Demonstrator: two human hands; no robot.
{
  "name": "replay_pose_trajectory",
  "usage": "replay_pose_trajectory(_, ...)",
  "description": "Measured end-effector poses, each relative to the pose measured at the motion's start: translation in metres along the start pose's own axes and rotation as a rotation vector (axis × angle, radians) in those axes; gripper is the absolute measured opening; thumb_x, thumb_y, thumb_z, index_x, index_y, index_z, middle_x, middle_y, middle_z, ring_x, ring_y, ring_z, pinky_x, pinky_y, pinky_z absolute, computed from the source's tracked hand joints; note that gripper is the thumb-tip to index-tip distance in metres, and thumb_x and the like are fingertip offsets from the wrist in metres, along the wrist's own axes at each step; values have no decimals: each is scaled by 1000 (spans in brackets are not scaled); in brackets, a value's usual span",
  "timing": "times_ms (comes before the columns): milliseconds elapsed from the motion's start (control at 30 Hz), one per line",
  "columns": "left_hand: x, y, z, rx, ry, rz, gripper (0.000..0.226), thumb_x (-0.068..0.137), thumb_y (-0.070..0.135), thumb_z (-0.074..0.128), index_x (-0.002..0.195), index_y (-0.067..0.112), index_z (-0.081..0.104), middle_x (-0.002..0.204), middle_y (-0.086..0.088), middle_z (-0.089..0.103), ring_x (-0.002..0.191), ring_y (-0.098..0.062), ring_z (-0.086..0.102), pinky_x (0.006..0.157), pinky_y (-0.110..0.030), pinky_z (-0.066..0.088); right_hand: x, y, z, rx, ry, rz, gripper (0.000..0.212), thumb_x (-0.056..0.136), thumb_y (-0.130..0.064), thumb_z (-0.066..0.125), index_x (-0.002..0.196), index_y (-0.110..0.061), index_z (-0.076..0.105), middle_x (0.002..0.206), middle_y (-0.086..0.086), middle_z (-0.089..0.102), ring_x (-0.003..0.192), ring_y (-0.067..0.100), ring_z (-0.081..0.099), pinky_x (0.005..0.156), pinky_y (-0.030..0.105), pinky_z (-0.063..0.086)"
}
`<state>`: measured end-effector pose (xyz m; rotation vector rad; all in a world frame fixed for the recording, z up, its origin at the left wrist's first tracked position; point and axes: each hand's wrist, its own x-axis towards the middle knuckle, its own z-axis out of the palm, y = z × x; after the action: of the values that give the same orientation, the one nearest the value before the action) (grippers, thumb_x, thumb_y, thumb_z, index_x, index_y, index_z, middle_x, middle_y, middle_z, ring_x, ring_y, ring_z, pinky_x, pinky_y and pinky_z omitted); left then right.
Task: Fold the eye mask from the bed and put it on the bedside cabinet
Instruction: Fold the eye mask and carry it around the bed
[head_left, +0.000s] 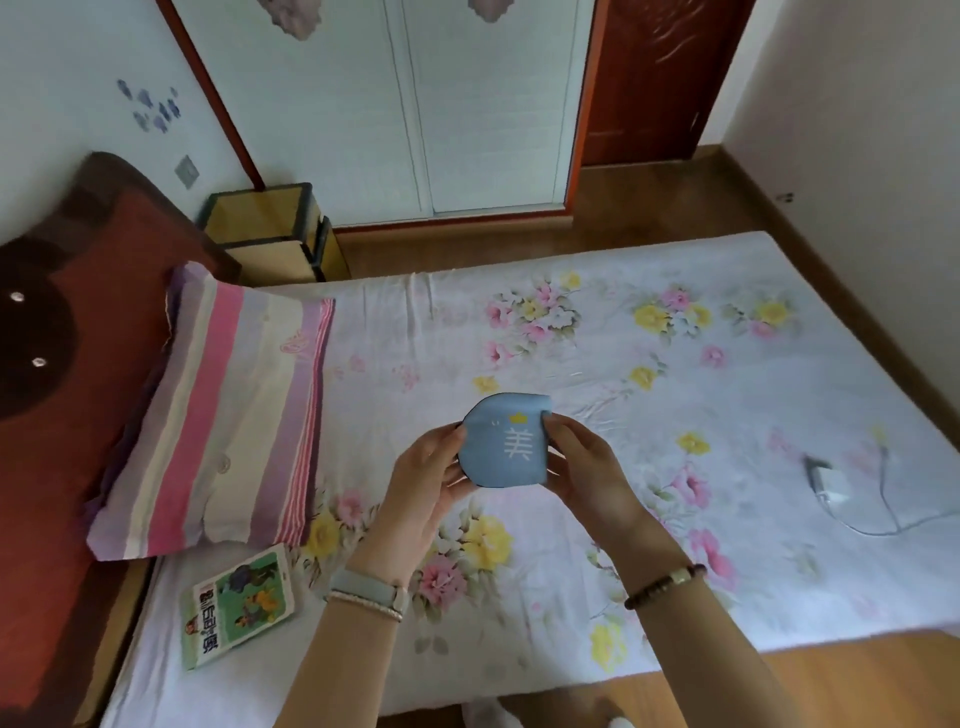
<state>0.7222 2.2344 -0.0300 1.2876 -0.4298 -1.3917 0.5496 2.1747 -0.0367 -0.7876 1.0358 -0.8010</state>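
A light blue eye mask (506, 441), folded in half with a white character and a small yellow crown printed on it, is held up above the middle of the bed (597, 338). My left hand (426, 483) grips its left edge. My right hand (587, 467) pinches its right edge. The bedside cabinet (270, 228), yellow wood with a dark frame, stands beyond the far side of the bed, beside the headboard, and nothing lies on its top.
A striped pink and purple pillow (223, 415) lies at the head of the bed on the left. A green book (236, 605) rests near the front left edge. A white charger with its cable (831, 480) lies on the right. Wooden floor surrounds the bed.
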Motion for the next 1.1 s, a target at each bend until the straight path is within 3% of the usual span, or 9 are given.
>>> replay_pose_trajectory(133,2,-15,48,81,-103,-22,34,89,25,66,117,5,67,113,-19,72,100,-28,72,75,-33,60,-20,-7,-51,87,125,-32,26,98,-28,56,105,-8,71,100,9,68,92,26,68,79,36,57)
replay_pose_trajectory(333,-10,-54,126,122,-251,-66,28,89,26,66,111,9,71,111,-15,75,100,-24,73,76,-32,59,-68,-19,-132,141,266,-67,31,98,-29,55,112,-4,67,99,10,67,89,27,67,72,32,58)
replay_pose_trajectory(467,-30,-82,180,139,-368,-88,39,83,34,71,115,11,71,113,-12,75,102,-22,72,79,-32,58,-105,-28,-188,177,329,-101,35,100,-28,53,115,1,64,100,13,66,91,30,65,83,44,53)
replay_pose_trajectory(567,-47,-105,220,138,-410,-114,37,81,33,72,111,12,72,111,-11,75,99,-21,73,77,-32,59,-135,-32,-231,199,359,-126,34,100,-30,52,113,-1,65,97,13,68,83,26,68,68,36,59)
replay_pose_trajectory(633,-56,-122,247,139,-420,-133,24,87,26,68,107,12,73,108,-13,76,95,-21,74,73,-32,59,-154,-32,-261,206,372,-141,37,100,-32,52,117,-1,65,102,14,68,89,28,67,80,44,59)
replay_pose_trajectory(667,-60,-131,261,146,-428,-147,24,89,24,66,108,12,73,109,-14,75,95,-21,73,73,-32,59,-163,-32,-276,211,387,-143,39,100,-32,52,119,-1,64,105,15,67,94,30,65,91,52,53)
replay_pose_trajectory(733,-69,-148,288,163,-459,-173,28,90,24,65,114,9,70,112,-16,74,97,-23,73,75,-33,59,-181,-33,-305,237,431,-151,40,99,-34,54,119,0,64,105,16,65,94,30,64,98,56,48)
replay_pose_trajectory(933,-94,-192,370,231,-577,-276,31,92,21,61,119,6,66,117,-19,71,97,-24,70,81,-35,59,-230,-29,-385,360,557,-198,34,98,-36,55,112,-9,69,104,15,68,83,20,71,69,30,59)
replay_pose_trajectory(1100,-100,-220,438,304,-696,-333,33,94,19,59,121,1,64,111,-17,71,94,-23,69,81,-35,60,-256,-30,-440,466,705,-244,31,96,-33,58,107,-8,72,96,13,70,78,21,72,65,31,59)
